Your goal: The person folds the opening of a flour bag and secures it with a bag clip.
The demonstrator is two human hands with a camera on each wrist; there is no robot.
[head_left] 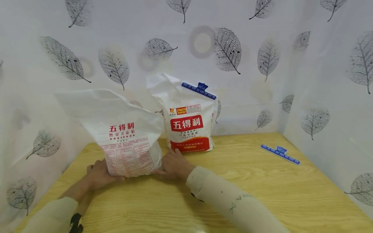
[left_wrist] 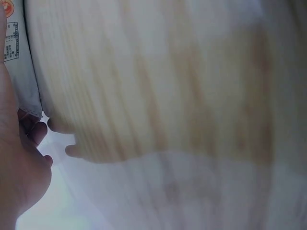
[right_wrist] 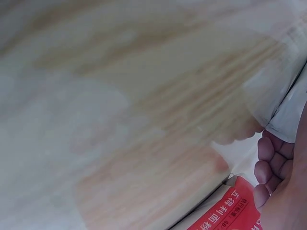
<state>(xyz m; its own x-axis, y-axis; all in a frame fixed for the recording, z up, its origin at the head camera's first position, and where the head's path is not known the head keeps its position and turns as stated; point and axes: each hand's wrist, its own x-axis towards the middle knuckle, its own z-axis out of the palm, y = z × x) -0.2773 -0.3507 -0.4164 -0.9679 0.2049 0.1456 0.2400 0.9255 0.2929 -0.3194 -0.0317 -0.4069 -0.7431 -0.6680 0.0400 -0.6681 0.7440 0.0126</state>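
Note:
A white flour bag (head_left: 128, 139) with red print stands at the table's left, its open-looking top leaning to the left. My left hand (head_left: 100, 174) grips its lower left side, the thumb along the front bottom edge. On the other side my right hand (head_left: 175, 165) holds the lower right corner. Both wrist views show fingers curled at the bag's bottom edge, partly hidden by the palms. Just behind my right hand stands a second flour bag (head_left: 186, 137) with red panels, a blue clip (head_left: 199, 91) across its folded top.
Another blue clip (head_left: 279, 154) lies on the right part of the wooden table (head_left: 233, 171). Leaf-patterned white sheeting (head_left: 201, 58) rises behind the table and along its sides.

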